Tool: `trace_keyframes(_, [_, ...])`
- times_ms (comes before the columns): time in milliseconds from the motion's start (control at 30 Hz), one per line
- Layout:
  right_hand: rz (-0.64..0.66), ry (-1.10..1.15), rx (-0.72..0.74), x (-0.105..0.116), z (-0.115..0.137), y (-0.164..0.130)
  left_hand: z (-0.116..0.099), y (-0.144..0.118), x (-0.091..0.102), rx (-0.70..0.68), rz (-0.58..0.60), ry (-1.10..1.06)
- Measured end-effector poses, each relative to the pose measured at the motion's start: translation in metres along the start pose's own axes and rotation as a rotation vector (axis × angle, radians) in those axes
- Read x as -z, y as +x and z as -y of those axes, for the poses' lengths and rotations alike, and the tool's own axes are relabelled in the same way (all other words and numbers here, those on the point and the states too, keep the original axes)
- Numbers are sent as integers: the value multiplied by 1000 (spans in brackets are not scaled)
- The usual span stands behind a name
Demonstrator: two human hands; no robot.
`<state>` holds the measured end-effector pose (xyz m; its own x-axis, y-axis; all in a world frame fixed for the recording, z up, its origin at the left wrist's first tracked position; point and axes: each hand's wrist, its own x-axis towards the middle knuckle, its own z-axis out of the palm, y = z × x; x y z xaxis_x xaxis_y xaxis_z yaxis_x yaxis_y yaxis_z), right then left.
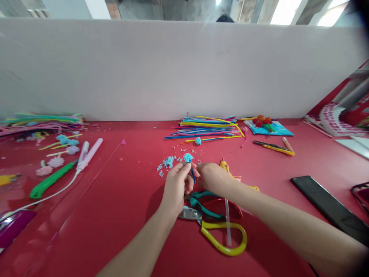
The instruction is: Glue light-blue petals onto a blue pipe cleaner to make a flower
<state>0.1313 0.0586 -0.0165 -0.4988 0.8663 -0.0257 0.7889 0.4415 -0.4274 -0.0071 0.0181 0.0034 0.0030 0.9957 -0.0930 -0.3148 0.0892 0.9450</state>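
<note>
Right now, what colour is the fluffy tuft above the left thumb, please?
Light blue; the fluffy tuft shows in the head view.

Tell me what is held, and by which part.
The left hand pinches the blue tufted piece below its tuft; the right hand cannot be judged.

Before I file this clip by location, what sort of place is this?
Probably a craft workspace: a fluffy blue tuft in the left hand, bundled fuzzy stems and yellow-handled scissors on a red table.
</note>
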Motion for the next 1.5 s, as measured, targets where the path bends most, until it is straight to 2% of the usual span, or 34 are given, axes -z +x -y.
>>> trace_keyframes(133, [-4, -68, -15, 23, -8, -10, 1, -2, 0, 8, 22, -6])
trace_keyframes(233, [-30, -115, 5, 32, -4, -16, 4, -2, 0, 11, 24, 14])
trace_keyframes(400, [75, -178, 51, 16, 18, -13, 6, -1, 0, 12, 15, 40])
trace_keyframes(500, [116, -161, 68, 4, 21, -6, 5, -1, 0, 4, 6, 32])
trace_keyframes(633, [57, -49, 54, 11, 10, -3, 2, -1, 0, 9, -6, 25])
trace_keyframes(800, [-183, 196, -4, 45, -5, -10, 3, -5, -3, 39, 43, 10])
trace_keyframes(900, [-257, 354, 13, 61, -5, -20, 4, -7, -6, 77, 93, 16])
trace_keyframes(967, [-267, 548, 30, 67, 0, -26, 4, -8, -7, 109, 122, 35])
trace_keyframes(1067, [-205, 777, 52, 71, 7, -34, 4, -8, -8, 143, 148, 55])
trace_keyframes(1200, [-216, 753, 83, 71, 9, -34, 6, -8, -9, 172, 158, 72])
trace_keyframes(1500, [-217, 788, 51, 66, 3, -28, 9, -11, -7, 200, 197, 129])
